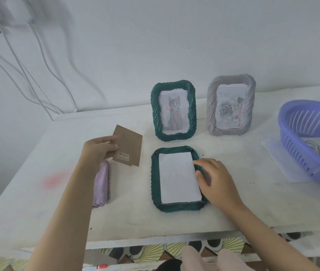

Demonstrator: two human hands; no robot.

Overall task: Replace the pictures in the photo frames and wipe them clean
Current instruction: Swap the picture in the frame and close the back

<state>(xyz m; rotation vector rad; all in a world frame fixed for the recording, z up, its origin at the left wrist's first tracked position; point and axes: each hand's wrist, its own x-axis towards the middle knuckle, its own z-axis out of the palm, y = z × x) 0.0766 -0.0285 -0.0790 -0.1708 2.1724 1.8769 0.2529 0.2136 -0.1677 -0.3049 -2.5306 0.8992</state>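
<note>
Head view shows a green frame (176,178) lying face down on the white table (57,192), with a white sheet (178,177) resting in its open back. The left hand (98,151) has its fingers and thumb clamped on a brown backing board (128,148), held just above the table to the left of that frame. The right hand (216,182) rests on the frame's right edge, fingers loosely curled, fingertips (199,163) touching the sheet's right side; it grips nothing. The step in hand looks like closing the back over the new picture. To do it well, square the sheet inside the recess first, since its lower right corner seems to ride over the rim. Then keep the right hand pressing the frame flat while the board comes across and drops in level, so the sheet does not slide. A folded lilac cloth (101,184) lies beside the left forearm, ready for wiping. Two finished-looking frames, a green one with a cat (173,110) and a grey one with roses (231,105), stand upright behind.
</note>
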